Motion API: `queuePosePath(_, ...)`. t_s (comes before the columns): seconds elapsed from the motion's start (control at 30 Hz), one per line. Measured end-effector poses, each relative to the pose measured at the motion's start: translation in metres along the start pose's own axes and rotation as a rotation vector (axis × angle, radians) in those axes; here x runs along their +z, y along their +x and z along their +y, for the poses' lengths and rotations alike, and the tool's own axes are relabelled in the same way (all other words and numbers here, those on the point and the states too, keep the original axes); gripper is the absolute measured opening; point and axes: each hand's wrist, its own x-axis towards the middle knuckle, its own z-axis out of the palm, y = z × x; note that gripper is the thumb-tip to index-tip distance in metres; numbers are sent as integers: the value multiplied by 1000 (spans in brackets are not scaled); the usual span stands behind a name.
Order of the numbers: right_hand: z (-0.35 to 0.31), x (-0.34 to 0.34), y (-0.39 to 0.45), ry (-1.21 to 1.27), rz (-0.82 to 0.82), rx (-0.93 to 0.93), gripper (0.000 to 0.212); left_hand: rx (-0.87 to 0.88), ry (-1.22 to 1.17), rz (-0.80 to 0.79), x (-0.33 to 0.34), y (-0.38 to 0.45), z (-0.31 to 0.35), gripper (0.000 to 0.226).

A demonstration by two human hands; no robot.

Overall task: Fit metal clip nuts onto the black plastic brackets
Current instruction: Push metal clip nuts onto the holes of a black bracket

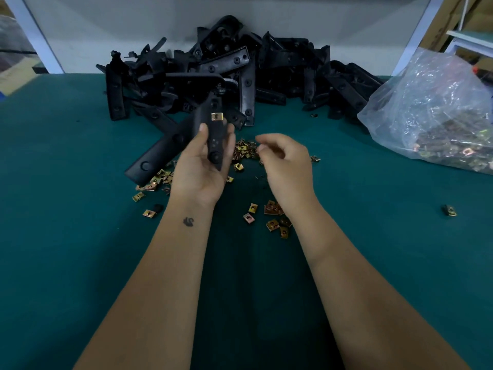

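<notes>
The left hand grips a bracket upright, showing its fitted clip. The right hand, fingers loosely curled and empty, hovers over loose clips on the desk.

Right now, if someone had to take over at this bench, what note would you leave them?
Left hand grips one black bracket upright above the table; one clip nut is already seated near its upper end.
Right hand hovers beside it, fingers loosely curled; I see nothing in its grip.
Loose clip nuts lie scattered on the green table, more in the plastic bag at right.
Bracket pile sits at the back.
Left: whether this bracket takes more nuts is unclear; then work through the pile.
</notes>
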Motion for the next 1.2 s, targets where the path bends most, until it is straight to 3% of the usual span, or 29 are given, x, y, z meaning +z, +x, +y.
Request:
queuePosePath(0.1, 4, 3, -2, -306, -74, -144, 25, 20, -122, -10, -3, -2, 10, 24)
queuePosePath(0.3, 14, 11, -2, -824, -386, -354, 37, 2, -143, -12, -6, -3, 15, 16)
queuePosePath(0.53, 13, 9, -4, -895, -241, -404, 27, 25, -212, 17, -5, -1, 13, 19)
queuePosePath(0.73, 9, 15, -8, -920, -367, -484, 30, -8, -81, -18, -7, 1, 10, 23)
queuePosePath(0.9, 7, 15, -7, -783, -366, -464, 14, -35, -38, -32, -6, 0, 8, 22)
queuePosePath(0.97, 5, 15, -6, -582, -320, -371, 8, -36, -30, -31, -5, -1, 8, 20)
queuePosePath(1.1, 0, 10, -3, -196, -190, -139, 24, -39, -31, -22, -4, -1, 6, 20)
queuePosePath(1.2, -2, 3, 0, 49, -132, -27, 21, -38, 92, -15, -2, -1, 1, 16)
